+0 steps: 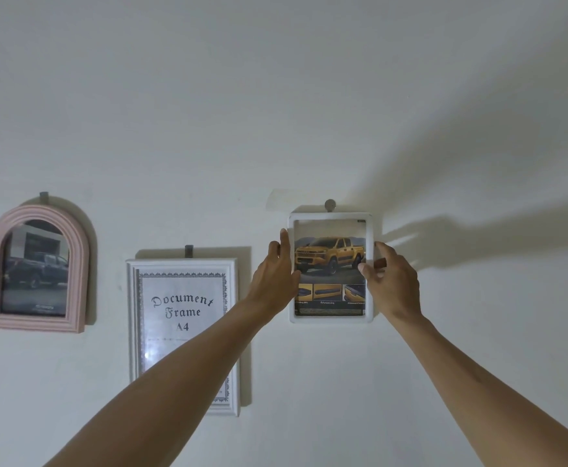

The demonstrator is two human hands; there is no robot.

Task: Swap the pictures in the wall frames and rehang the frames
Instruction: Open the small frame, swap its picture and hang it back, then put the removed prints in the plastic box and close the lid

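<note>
A small white frame (330, 217) with a picture of a yellow pickup truck hangs on the wall under a round hook (330, 205). My left hand (275, 271) grips its left edge, and my right hand (390, 278) grips its right edge with the thumb over the front. To the far left hangs a pink arched frame (36, 264) showing a dark pickup truck. Between them hangs a tall white frame (183, 264) with a sheet reading "Document Frame A4"; my left forearm crosses its lower part.
The wall is plain white. Grey hooks hold the pink frame (44, 196) and the tall frame (189, 251). Shadows of my hands and arms fall on the wall to the right of the small frame.
</note>
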